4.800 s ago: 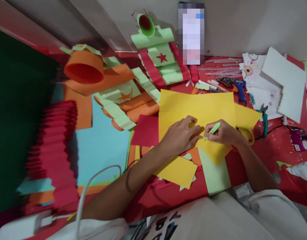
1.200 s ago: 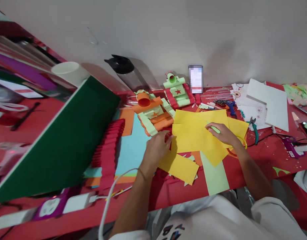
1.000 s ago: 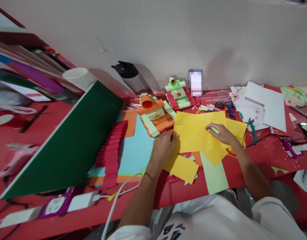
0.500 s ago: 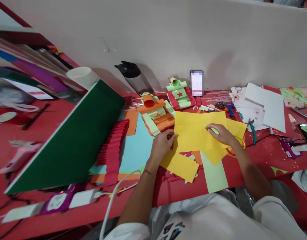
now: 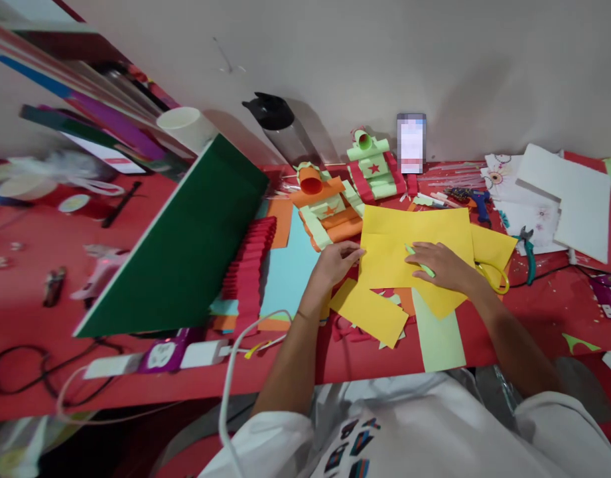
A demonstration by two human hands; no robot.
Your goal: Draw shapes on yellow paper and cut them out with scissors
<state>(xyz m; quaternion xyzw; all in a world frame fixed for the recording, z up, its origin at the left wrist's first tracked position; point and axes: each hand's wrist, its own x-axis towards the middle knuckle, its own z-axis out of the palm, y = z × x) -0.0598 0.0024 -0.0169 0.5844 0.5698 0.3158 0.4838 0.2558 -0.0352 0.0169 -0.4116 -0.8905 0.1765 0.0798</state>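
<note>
A large yellow paper sheet (image 5: 392,232) lies in front of me over other yellow pieces. My left hand (image 5: 338,261) pinches its left edge between thumb and fingers. On the sheet's right part rests my right hand (image 5: 443,267), palm down, with a slim light-green pen-like tool (image 5: 427,270) held under its fingers; its exact kind is unclear. A smaller yellow piece (image 5: 372,311) and a pale green strip (image 5: 439,338) lie nearer to me. Yellow-handled scissors (image 5: 499,279) show partly beside my right wrist.
Two paper models, orange (image 5: 330,206) and green-red (image 5: 375,166), stand behind the sheet. A green board (image 5: 180,252) leans at left, near a bottle (image 5: 280,126). Pliers (image 5: 528,255), a blue glue gun (image 5: 481,204) and white boards (image 5: 566,192) lie right. A white cable (image 5: 230,392) crosses the front edge.
The camera view has swung left, so things appear further right. My right hand has flattened more onto the yellow sheet with the green tool. My left hand stays at the sheet's left edge.
</note>
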